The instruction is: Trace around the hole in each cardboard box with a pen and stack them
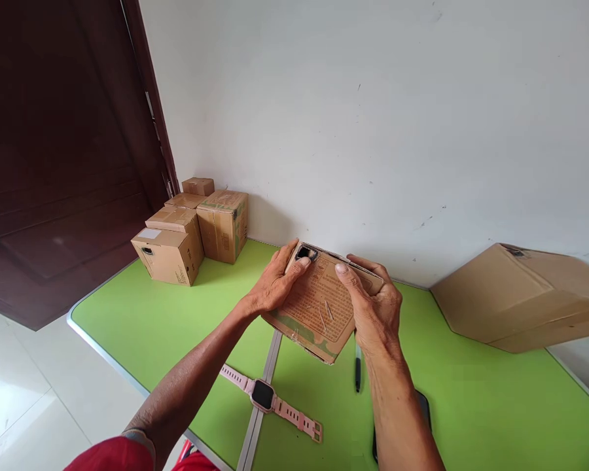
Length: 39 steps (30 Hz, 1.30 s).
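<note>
1. Right now I read the step as working at a small cardboard box [319, 307]: both of my hands hold it, tilted, just above the green table [142, 314], near the middle of the far edge by the white wall [373, 118].
2. My left hand [272, 284] grips the box's left side, fingers curled over the top corner where a dark opening shows at the end flap.
3. My right hand [375, 307] clamps the right side, thumb pressed flat on the printed face, fingers wrapped behind the far edge. So both hands are closed on the box, apart from each other with the box between them.
4. Both forearms reach forward from the bottom of the view and converge on the box, the wrists roughly straight.
5. My judgement is that the next move calls for a steady hold with the right hand while the left fingers work at the end flap; I cannot tell whether anything sits inside.
6. A pink watch [269, 397] lies flat on the table below the box, straps spread, well clear of my hands.
7. A black pen [358, 369] lies just beside my right wrist, and a dark flat object [425, 402] is partly hidden under that forearm.
8. A stack of small boxes [191, 226] stands at the far left corner, and a big carton [515, 297] rests at the right.
</note>
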Each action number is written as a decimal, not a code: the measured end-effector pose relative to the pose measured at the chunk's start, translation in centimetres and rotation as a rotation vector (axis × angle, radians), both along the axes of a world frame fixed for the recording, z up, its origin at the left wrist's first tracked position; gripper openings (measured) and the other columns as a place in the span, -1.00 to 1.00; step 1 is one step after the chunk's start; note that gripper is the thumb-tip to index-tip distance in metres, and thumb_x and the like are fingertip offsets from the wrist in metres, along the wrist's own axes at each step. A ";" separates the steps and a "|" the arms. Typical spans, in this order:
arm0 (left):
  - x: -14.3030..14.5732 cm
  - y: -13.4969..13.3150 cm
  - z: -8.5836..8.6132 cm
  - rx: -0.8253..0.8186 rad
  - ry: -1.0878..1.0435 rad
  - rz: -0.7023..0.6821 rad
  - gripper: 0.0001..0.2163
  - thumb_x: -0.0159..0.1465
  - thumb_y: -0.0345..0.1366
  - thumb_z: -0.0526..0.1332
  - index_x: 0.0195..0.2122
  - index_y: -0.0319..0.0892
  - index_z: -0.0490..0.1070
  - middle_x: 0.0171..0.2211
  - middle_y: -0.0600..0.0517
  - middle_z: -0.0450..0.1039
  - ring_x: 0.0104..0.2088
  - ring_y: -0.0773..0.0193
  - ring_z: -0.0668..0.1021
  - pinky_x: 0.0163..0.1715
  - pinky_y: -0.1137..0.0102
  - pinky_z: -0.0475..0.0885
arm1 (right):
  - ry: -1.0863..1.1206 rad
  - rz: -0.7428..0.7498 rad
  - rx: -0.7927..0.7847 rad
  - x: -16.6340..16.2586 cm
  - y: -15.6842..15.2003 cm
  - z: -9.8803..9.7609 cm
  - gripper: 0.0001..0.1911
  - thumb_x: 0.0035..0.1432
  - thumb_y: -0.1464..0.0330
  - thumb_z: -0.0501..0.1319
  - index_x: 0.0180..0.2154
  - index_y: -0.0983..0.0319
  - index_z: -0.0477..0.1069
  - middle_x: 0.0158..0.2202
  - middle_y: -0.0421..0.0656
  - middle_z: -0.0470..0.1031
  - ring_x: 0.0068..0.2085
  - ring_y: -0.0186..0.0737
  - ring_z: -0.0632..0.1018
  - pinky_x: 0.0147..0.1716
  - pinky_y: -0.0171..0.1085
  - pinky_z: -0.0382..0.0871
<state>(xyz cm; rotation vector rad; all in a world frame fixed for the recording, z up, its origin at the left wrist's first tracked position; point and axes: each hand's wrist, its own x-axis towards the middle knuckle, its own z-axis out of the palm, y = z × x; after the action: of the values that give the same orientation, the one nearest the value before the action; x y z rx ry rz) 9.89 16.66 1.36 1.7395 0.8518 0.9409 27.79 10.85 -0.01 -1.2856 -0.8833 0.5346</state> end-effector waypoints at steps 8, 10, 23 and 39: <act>1.8 -0.5 1.0 -0.140 -0.015 0.093 -0.45 0.49 -0.01 0.07 0.47 0.02 0.21 0.49 -0.09 0.21 0.53 -0.07 0.22 0.56 -0.02 0.09 | -0.133 -0.144 -0.116 0.3 -0.2 1.1 -0.11 -0.19 -0.29 0.53 -0.02 0.21 0.52 -0.06 0.09 0.64 -0.01 0.33 0.63 0.02 0.18 0.53; 2.6 -0.9 1.2 -0.168 0.003 0.085 -0.39 0.50 -0.01 0.03 0.55 0.06 0.09 0.55 -0.05 0.11 0.59 -0.08 0.09 0.58 -0.04 0.03 | -0.292 -0.239 -0.141 -0.2 -0.6 1.8 -0.03 -0.17 -0.29 0.50 0.08 0.22 0.45 0.10 0.18 0.56 0.15 0.41 0.55 0.17 0.25 0.45; 2.5 -0.3 0.3 0.079 0.151 -0.167 -0.20 0.47 0.25 0.06 0.63 0.13 -0.17 0.62 -0.07 -0.13 0.60 -0.23 -0.04 0.58 -0.18 -0.15 | -0.382 -0.253 -0.353 2.8 -0.8 3.3 -0.03 -0.29 -0.34 0.55 0.00 0.09 0.37 0.11 0.18 0.51 0.14 0.46 0.53 0.01 0.19 0.45; 3.6 2.9 1.0 0.309 0.208 -0.076 -0.23 0.23 0.15 0.32 0.35 -0.10 0.17 0.24 -0.20 0.29 0.29 -0.20 0.31 0.36 -0.11 0.25 | -0.385 -0.040 -0.408 5.3 0.7 4.8 -0.02 0.09 -0.38 0.30 0.26 0.16 0.32 0.20 0.19 0.52 0.15 0.42 0.55 0.05 0.17 0.47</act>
<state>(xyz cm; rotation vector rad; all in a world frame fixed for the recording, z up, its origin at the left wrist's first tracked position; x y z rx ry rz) 13.46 19.57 2.35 2.1500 0.7955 0.8864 33.07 11.57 4.77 -1.8151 -1.0976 0.4557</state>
